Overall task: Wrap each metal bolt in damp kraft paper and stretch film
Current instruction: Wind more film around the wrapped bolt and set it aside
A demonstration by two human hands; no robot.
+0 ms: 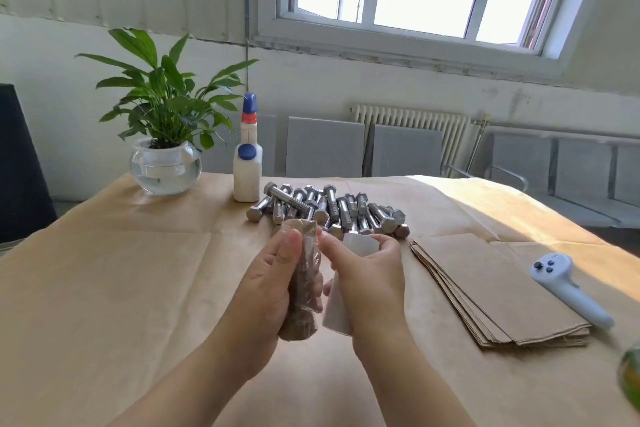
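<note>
Step in hand: winding stretch film over a bolt already rolled in brown kraft paper; judged from the glossy clear layer on the bundle.
Left hand (pixel 266 288): clenched round the paper-wrapped bolt bundle (pixel 302 279), thumb pressed on its upper part, probably to pin the film's end so it cannot slip.
Wrapped bundle: held upright above the near middle of the bench, clear of the surface, so film can pass round it freely.
Right hand (pixel 367 274): grasping the small white roll of stretch film (pixel 341 305), tilted just beside the bundle; keeping it close would keep the film taut.
Loose bolts: a pile of silver hex-head metal bolts (pixel 329 210) lies toward the far edge, just behind the hands, within easy reach.
Paper supply: a stack of brown kraft paper sheets (pixel 491 288) sits toward the right edge.
Water: a white spray bottle with blue and red nozzle (pixel 247 163) stands at the far edge, likely for damping paper.
Bench (pixel 121 288): covered in brown kraft paper.
Other: a pale blue handheld controller (pixel 568 288) lies at the right edge; a green plant in a glass bowl (pixel 165 135) occupies the far-left corner.
</note>
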